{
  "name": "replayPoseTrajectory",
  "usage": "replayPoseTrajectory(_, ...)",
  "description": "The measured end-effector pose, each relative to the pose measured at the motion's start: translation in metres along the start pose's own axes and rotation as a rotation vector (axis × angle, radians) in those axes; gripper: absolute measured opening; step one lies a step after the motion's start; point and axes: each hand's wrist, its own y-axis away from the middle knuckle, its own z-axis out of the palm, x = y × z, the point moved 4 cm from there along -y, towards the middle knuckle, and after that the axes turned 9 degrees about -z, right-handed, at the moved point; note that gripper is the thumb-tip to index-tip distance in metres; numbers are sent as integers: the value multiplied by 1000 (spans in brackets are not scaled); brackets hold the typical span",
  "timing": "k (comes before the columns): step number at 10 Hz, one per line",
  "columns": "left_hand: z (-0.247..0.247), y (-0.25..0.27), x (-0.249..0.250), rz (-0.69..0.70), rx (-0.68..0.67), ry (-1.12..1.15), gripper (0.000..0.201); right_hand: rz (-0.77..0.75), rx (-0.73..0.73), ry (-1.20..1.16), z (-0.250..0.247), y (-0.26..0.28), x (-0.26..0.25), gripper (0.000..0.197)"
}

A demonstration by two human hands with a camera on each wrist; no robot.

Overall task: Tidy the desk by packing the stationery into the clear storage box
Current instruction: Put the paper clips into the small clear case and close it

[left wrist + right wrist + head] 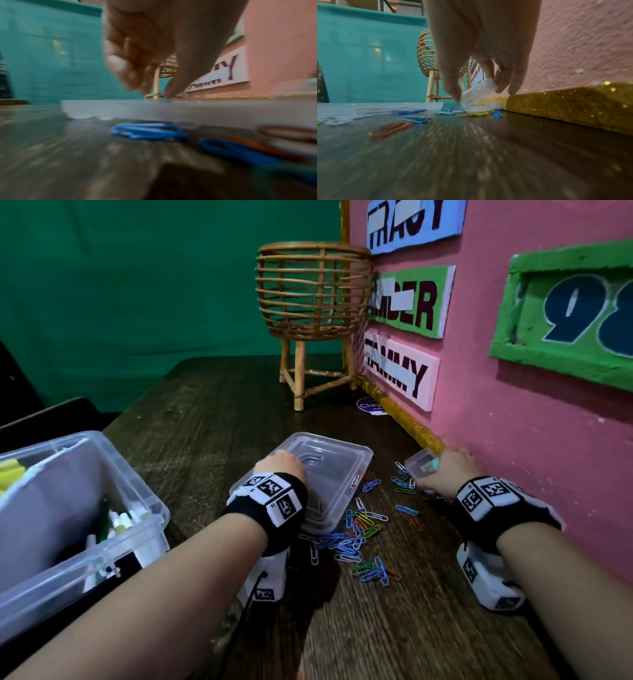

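Coloured paper clips [356,539] lie scattered on the dark wooden desk [212,412]. A clear plastic lid [335,470] lies flat over some of them. My left hand [284,463] is on the lid's near left part. In the left wrist view that hand [154,92] has its thumb tip touching the lid [154,108], with blue clips [147,131] in front. My right hand [442,470] pinches a small clear case [419,465] tilted over the clips by the pink board. The right wrist view shows the case [477,97] held between thumb and fingers [503,83]. The clear storage box [137,484] stands at the left, holding stationery.
A wicker basket on legs [313,292] stands at the back of the desk. A pink board [513,405] with name signs and a glittery gold strip [400,416] walls off the right side. A green cloth hangs behind. The near desk surface is bare wood.
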Motion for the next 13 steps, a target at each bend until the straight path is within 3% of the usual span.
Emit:
replayPoseTrajectory(1,26,-22,-23,-210,-85,55,48,4,34,-20,-7,8,-1,62)
replayPoseTrajectory(2,72,-59,-30,-191,-218,228,57,-24,96,-61,-11,18,-5,69)
replayPoseTrajectory(3,98,-94,-39,-189,-247,282,50,-72,137,-126,-12,31,-6,77)
replayPoseTrajectory(4,52,-38,-45,-179,-283,332,47,-85,129,-111,-11,44,-1,78)
replayPoseTrajectory(5,37,-16,-54,-108,-313,285,45,-106,83,-75,-8,59,6,73)
replayPoseTrajectory(6,17,-2,-61,-63,-295,291,40,-107,44,-63,-8,76,9,68)
replayPoseTrajectory(7,-24,4,-56,-110,-269,483,44,-112,43,-38,-12,88,10,67)
replayPoseTrajectory(8,-76,13,-49,-115,-162,540,35,-100,44,-15,-16,95,10,67)
replayPoseTrajectory(10,-135,32,-21,148,125,533,36,-109,9,-20,-18,98,7,61)
replayPoseTrajectory(11,-142,37,-11,298,191,543,22,-117,6,-38,-17,99,7,50)
replayPoseTrajectory(12,-145,45,-7,466,281,528,23,-132,-2,-42,-15,98,7,44)
replayPoseTrajectory(13,-143,49,-9,585,333,522,28,-137,-39,-31,-11,95,8,54)
